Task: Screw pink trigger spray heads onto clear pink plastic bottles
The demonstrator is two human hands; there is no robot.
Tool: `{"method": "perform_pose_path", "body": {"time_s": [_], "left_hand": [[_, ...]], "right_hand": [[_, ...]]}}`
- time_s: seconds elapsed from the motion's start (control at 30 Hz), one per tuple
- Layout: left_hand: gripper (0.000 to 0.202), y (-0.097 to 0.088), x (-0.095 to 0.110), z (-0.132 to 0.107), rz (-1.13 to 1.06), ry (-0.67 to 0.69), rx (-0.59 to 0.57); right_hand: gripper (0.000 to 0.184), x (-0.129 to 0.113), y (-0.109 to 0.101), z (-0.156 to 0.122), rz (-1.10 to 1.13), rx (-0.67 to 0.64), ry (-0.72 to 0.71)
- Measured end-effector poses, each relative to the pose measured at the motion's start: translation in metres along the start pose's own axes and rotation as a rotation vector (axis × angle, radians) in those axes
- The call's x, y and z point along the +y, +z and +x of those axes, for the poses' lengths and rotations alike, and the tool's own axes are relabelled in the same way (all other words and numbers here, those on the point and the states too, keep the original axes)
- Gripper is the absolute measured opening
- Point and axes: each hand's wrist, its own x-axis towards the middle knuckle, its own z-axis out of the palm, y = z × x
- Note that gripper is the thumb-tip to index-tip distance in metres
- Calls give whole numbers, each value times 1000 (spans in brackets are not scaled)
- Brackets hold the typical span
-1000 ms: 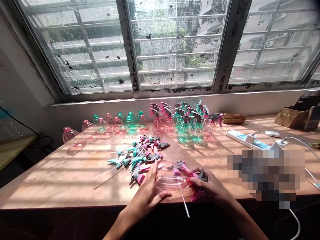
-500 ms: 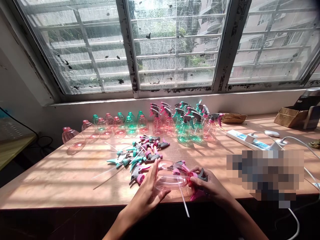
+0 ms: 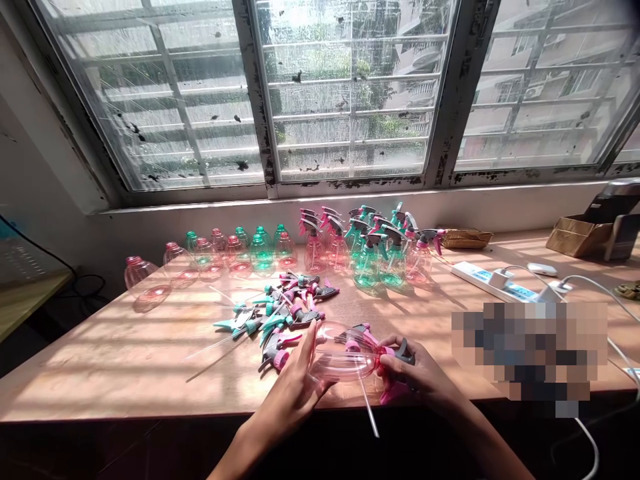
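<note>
A clear pink spray bottle [image 3: 340, 367] lies sideways in front of me, its neck pointing right. My left hand [image 3: 297, 377] is closed around the bottle's base. At the neck, the fingers of my right hand [image 3: 407, 367] grip the pink collar of a grey and pink trigger sprayer [image 3: 404, 350], which sits at the bottle's mouth. Another sprayer lies behind the bottle, partly seen through it, and its white tube [image 3: 370, 407] reaches past the table edge. To the left is a loose pile of trigger sprayers [image 3: 280, 310], pink, teal and grey, with thin tubes.
Open pink and green bottles [image 3: 237, 253] stand at the back left. Several bottles with sprayers fitted [image 3: 370, 257] stand at the back middle. A power strip [image 3: 483, 277] with white cables, a brown basket [image 3: 467, 239] and a cardboard box [image 3: 575, 233] are on the right.
The view has shifted very slightly. The left fingers have curled a little more under the bottle; the right hand stays at the neck.
</note>
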Motion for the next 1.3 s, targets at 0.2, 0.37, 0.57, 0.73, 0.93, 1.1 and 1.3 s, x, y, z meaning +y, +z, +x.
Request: {"method": "perform_pose_path", "body": {"time_s": [0.2, 0.37, 0.57, 0.73, 0.93, 1.1, 1.3], "left_hand": [[96, -4, 3, 1, 42, 18, 4], [101, -4, 2, 3, -4, 11, 5], [94, 1, -9, 1, -81, 10, -2], [83, 2, -10, 0, -50, 32, 18], [106, 0, -2, 0, -35, 10, 5], [105, -1, 2, 1, -1, 13, 6], [94, 3, -7, 2, -8, 48, 30]], "right_hand": [[41, 1, 1, 2, -11, -31, -9], [40, 1, 3, 1, 61, -20, -19], [41, 2, 4, 2, 94, -12, -21], [40, 1, 3, 2, 82, -6, -18], [41, 0, 4, 2, 22, 11, -20], [42, -2, 4, 1, 13, 8, -21], [43, -1, 3, 2, 32, -4, -12]]}}
